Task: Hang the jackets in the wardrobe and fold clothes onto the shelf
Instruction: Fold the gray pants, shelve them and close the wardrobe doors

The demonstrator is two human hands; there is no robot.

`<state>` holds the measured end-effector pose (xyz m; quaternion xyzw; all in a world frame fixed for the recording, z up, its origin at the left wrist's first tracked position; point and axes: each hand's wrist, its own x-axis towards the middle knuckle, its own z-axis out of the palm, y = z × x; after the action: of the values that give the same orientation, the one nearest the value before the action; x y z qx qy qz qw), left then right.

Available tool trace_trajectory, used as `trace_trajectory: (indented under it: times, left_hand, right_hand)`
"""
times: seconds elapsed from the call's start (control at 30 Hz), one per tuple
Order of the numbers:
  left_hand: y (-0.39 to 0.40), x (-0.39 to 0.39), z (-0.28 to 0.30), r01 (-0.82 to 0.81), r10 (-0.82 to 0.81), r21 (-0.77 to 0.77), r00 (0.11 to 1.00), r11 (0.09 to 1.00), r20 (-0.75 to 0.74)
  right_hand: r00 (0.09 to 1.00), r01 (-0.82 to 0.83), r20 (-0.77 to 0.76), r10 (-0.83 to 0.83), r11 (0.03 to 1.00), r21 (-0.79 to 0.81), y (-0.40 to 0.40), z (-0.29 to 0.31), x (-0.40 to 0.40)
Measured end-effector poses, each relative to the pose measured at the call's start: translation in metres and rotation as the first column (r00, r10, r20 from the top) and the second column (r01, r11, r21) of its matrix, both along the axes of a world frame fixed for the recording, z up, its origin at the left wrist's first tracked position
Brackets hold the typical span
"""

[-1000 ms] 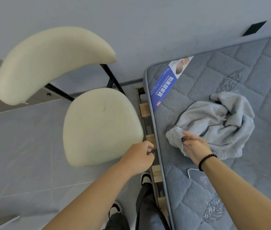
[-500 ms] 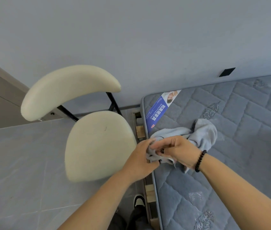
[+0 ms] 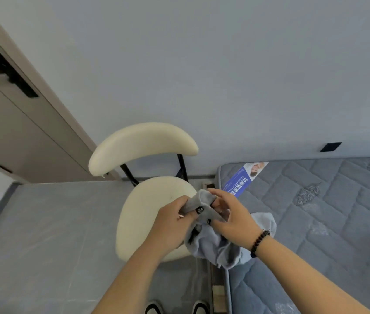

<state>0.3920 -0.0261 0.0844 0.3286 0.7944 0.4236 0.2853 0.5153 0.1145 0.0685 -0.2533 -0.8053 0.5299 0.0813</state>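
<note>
Folding step under way, judging by the grip: grey garment (image 3: 211,241) lifted clear of the mattress (image 3: 315,223), bunched and hanging between both hands above the gap between chair seat and bed edge. Left hand (image 3: 170,225) curled around one end of the cloth, fingers pinching a band-like hem with a small dark tag; right hand (image 3: 236,220) pinching the same hem just beside it, thumb and fingers closed on fabric, beaded bracelet (image 3: 260,242) at the wrist. Next move probably calls for spreading the hands apart along that hem to open the piece out, then laying it flat (the mattress top to the right looks the likeliest surface). Worth minding: cream chair (image 3: 147,214) directly below and ahead, its backrest near the wall; bed frame slats exposed at the mattress edge, a snag risk for trailing cloth. Open floor to the left, up to the door (image 3: 9,123). No wardrobe or shelf in view, so a turn away seems needed later.
</note>
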Motion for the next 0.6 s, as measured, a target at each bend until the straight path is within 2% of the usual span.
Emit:
trace_trajectory:
  times: [0.13, 0.23, 0.3, 0.37, 0.47, 0.6]
  left_hand:
    - [-0.032, -0.012, 0.042, -0.114, 0.115, 0.118, 0.993, 0.986, -0.001]
    - [-0.064, -0.026, 0.07, -0.262, 0.271, 0.204, 0.963, 0.943, -0.017]
    - [-0.09, -0.036, 0.089, -0.316, 0.333, 0.267, 0.943, 0.91, -0.021]
    - [-0.118, -0.048, 0.109, -0.31, 0.358, 0.333, 0.929, 0.891, -0.094]
    - [-0.159, -0.067, 0.127, -0.27, 0.371, 0.342, 0.886, 0.9, -0.277]
    - [-0.218, -0.094, 0.14, -0.278, 0.394, 0.329, 0.844, 0.902, -0.365]
  right_hand:
    - [0.999, 0.052, -0.018, -0.049, 0.971, 0.231, -0.025, -0.006, -0.028]
    - [0.996, -0.024, 0.09, -0.008, 0.937, 0.35, -0.039, -0.008, -0.048]
    - [0.984, -0.132, 0.153, 0.094, 0.956, 0.263, -0.05, -0.004, -0.061]
    - [0.969, -0.206, 0.168, 0.18, 0.966, 0.157, -0.065, 0.003, -0.077]
    - [0.975, -0.212, 0.097, 0.201, 0.97, 0.118, -0.09, 0.017, -0.105]
    - [0.974, -0.221, -0.013, 0.224, 0.967, 0.127, -0.126, 0.047, -0.143]
